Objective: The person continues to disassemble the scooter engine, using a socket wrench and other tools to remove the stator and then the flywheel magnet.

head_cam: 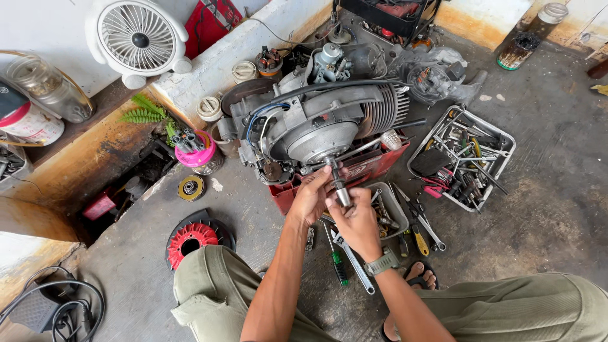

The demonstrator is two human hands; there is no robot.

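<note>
Where the stained grey concrete floor [557,158] meets a low white-painted ledge [253,47] along the upper left of the frame, a white desk fan [138,39] stands on that ledge, with a clear plastic jar [47,85] further left and a coil of black cable [54,307] at the lower left corner. Lower down, left of centre, a red finned disc [190,239] lies on the floor, and above it a pink tub [196,154] holds small grey parts.

At the centre sits a grey metal engine [323,117], with cooling fins on its right side, a round cover facing the camera and blue and black wires across its left; it rests on a red crate [373,166]. A steel socket tool [339,183] stands on the shaft at the middle of the round cover. Both the left hand [310,197] and the right hand [358,221] are closed around this tool, the right one lower on it.

Just right of the hands, a small grey tray [398,209] holds bits and sockets, screwdrivers [418,231] lie beside it, and at centre right a metal tray [506,147] is packed with wrenches and pliers
</note>
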